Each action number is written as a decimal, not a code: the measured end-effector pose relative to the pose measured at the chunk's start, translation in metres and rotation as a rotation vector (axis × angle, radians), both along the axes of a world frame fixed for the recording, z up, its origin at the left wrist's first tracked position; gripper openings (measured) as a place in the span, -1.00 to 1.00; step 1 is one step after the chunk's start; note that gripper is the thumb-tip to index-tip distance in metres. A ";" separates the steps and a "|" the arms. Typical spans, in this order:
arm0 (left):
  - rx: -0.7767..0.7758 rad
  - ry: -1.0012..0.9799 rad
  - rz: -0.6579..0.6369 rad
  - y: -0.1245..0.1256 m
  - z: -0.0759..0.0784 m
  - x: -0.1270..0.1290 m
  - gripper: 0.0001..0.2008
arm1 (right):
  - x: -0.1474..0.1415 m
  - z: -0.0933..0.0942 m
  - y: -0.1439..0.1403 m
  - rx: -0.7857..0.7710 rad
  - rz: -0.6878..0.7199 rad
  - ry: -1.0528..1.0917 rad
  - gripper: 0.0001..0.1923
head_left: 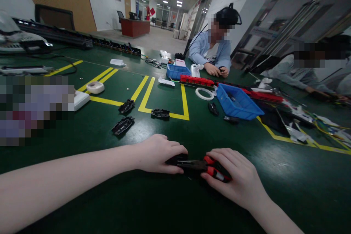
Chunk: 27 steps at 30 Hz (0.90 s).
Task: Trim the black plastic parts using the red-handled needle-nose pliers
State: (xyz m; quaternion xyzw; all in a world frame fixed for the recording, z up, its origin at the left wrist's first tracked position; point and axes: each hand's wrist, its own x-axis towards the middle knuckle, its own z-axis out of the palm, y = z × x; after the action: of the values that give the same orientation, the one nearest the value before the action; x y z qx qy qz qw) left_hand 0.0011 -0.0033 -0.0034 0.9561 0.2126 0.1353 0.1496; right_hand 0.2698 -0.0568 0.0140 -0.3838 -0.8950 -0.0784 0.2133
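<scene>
My right hand (237,172) is closed around the red and black handles of a pair of long-nose pliers (193,164). The jaws point left and reach a small black plastic part (175,159). That part is pinched between the thumb and fingers of my left hand (161,155), which cover much of it. Whether the jaws are clamped on the part I cannot tell. Beyond my left hand, black plastic shells (123,126) lie on the green tabletop, one of them (160,113) on a yellow tape line.
A blue bin (238,104) stands ahead on the right, with dark pieces (212,109) beside it. Farther off are a smaller blue bin (178,71), a white ring (205,94) and a long red strip (197,80). A co-worker (211,51) sits across the table; another sits at right.
</scene>
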 end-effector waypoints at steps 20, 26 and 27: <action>-0.005 -0.005 -0.001 0.000 0.001 0.000 -0.62 | 0.001 0.000 -0.001 0.006 -0.002 -0.016 -0.66; -0.006 0.011 -0.005 0.000 0.002 0.000 -0.61 | 0.005 0.001 0.000 0.027 -0.004 -0.017 -0.64; -0.009 0.013 -0.004 0.000 0.002 0.000 -0.61 | 0.006 0.001 0.000 0.028 -0.007 -0.017 -0.64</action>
State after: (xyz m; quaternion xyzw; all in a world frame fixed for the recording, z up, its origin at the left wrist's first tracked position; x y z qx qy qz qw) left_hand 0.0006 -0.0031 -0.0014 0.9568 0.2121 0.1276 0.1527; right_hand 0.2756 -0.0567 0.0146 -0.3832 -0.8943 -0.0948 0.2109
